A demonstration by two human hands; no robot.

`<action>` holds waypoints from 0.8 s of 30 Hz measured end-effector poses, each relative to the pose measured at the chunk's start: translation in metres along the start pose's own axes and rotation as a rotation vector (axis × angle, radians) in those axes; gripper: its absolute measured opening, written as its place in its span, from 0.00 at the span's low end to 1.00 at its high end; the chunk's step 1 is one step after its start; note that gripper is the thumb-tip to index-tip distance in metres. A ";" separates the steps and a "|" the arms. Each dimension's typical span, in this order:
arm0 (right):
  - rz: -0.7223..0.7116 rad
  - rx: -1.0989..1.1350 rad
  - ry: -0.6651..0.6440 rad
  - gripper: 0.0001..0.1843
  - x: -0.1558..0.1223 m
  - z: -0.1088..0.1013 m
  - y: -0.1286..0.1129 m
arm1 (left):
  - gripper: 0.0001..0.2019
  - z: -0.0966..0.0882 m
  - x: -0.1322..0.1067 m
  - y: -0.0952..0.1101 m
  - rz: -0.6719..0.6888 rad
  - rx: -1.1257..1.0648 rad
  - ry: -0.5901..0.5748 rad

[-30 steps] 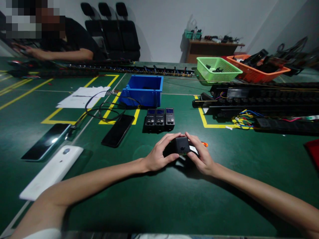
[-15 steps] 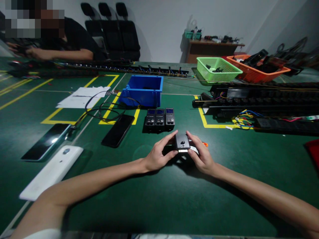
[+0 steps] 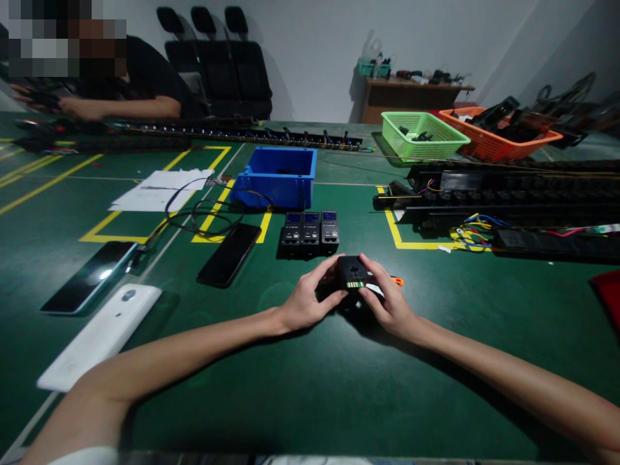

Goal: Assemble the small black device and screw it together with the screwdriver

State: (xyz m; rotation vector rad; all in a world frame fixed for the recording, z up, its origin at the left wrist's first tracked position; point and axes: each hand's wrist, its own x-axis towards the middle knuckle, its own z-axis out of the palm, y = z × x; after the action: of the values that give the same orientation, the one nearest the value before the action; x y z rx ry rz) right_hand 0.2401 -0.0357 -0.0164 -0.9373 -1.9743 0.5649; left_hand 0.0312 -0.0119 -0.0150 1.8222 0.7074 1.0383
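Between both hands, just above the green table, is a small black electronic module (image 3: 353,268) with a row of gold contacts along its near edge. My left hand (image 3: 310,292) grips its left side, thumb low and fingers at the top. On the opposite side my right hand (image 3: 391,298) holds it the same way. Partly hidden behind the right fingers lies an orange-tipped item (image 3: 398,281) with something white beside it; its kind is unclear. Three black modules with small blue screens (image 3: 310,229) stand in a row just beyond my hands.
A blue bin (image 3: 278,184) stands behind the modules. Leftward lie a black phone (image 3: 230,255), a teal-edged phone (image 3: 92,276), a white device (image 3: 101,336), cables and papers (image 3: 159,189). Black rails (image 3: 508,194) with loose wires, a green basket (image 3: 421,139) and an orange basket (image 3: 504,145) occupy the right. Another person sits far left.
The module has tilted in my hands: its top, shiny grey before, now looks dark, and the gold contacts no longer glare. Both hands stay in nearly the same place.
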 end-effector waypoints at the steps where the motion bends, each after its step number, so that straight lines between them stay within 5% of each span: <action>1: 0.013 0.005 -0.010 0.33 0.000 0.000 -0.001 | 0.32 0.000 0.000 0.000 -0.009 -0.013 -0.002; 24: 0.052 0.092 -0.121 0.47 0.004 0.003 0.001 | 0.35 0.004 0.005 0.004 -0.088 -0.088 -0.097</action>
State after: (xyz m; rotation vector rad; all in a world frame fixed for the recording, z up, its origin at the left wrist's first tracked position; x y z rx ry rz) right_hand 0.2363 -0.0324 -0.0164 -0.9176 -2.0173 0.7516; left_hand 0.0372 -0.0110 -0.0101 1.7383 0.6668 0.9033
